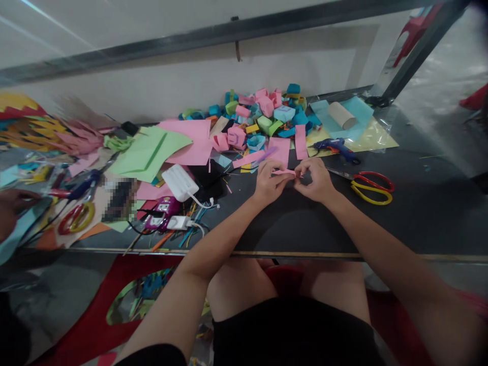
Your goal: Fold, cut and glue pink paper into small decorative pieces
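Note:
Both my hands meet over the dark table (419,213), pinching a narrow pink paper strip (284,172) between them. My left hand (269,180) grips its left end with fingers curled. At the strip's right end, my right hand (314,179) is closed on it. Just beyond my hands lie pink paper rectangles (282,150) and a purple pen (265,155). Farther back sits a pile of folded paper boxes (263,114) in pink, blue and green.
Red-and-yellow scissors (371,187) lie right of my hands, a blue glue gun (337,147) and a cardboard roll (342,115) behind them. Green and pink sheets (152,150), a white charger (180,183) and cables lie left. Another person's hand (11,211) is at the far left edge.

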Action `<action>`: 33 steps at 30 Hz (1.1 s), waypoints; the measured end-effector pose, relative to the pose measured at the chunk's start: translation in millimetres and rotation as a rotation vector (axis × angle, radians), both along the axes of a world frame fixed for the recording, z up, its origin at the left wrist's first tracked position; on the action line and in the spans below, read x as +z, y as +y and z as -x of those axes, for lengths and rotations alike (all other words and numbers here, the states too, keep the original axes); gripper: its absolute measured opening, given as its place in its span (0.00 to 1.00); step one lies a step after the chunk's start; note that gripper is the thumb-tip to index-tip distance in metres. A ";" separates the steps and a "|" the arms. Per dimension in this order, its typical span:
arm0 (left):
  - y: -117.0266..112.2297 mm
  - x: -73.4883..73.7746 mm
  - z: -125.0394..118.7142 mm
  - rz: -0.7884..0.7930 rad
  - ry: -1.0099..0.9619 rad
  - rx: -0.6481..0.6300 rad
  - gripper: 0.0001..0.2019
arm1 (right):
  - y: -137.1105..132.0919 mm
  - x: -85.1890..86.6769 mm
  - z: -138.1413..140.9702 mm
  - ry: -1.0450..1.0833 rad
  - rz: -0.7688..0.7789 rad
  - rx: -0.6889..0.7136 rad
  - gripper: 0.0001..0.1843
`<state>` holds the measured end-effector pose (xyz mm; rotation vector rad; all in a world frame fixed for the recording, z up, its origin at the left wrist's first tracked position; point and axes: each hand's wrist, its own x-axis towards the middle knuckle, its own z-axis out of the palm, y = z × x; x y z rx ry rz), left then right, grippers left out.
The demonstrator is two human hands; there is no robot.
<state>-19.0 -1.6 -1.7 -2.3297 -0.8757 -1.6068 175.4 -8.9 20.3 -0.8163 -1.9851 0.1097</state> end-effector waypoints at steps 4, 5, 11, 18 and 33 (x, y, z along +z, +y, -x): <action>-0.2 0.1 0.9 0.060 -0.004 0.009 0.08 | 0.5 0.6 -1.8 0.016 -0.016 0.006 0.15; -0.2 0.2 1.2 0.072 -0.005 0.018 0.08 | 0.3 1.0 -1.9 0.020 -0.018 0.007 0.16; -0.2 1.5 1.4 0.063 0.007 0.118 0.10 | 0.1 1.6 -2.0 0.030 -0.033 0.006 0.18; 2.4 4.8 5.5 0.068 -0.107 0.119 0.11 | 6.5 -1.5 -8.6 0.036 0.069 -0.045 0.20; 10.5 5.8 15.2 0.016 -0.286 0.324 0.15 | 22.0 -7.4 -21.5 0.367 0.294 -0.090 0.12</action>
